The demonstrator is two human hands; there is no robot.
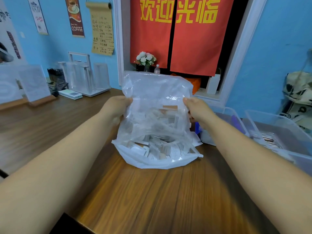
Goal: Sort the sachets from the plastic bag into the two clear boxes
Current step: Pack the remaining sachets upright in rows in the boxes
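A clear plastic bag [157, 105] is held up over the wooden table [152, 191], its open mouth toward me and resting on the tabletop. Several brown and white sachets [158, 147] lie inside near the mouth. My left hand [116, 107] grips the bag's left edge. My right hand [196, 110] grips its right edge. Two clear boxes stand at the right: the nearer box [228, 115] just behind my right wrist, the farther box [276, 130] beside it, holding some sachets.
A white rack of clear cups [84, 76], a sign stand [33, 83] and a small scale [70, 94] line the table's far left. A red curtain [182, 34] and flowers [146, 59] fill the window behind. A patterned bag [298, 92] hangs at the right wall.
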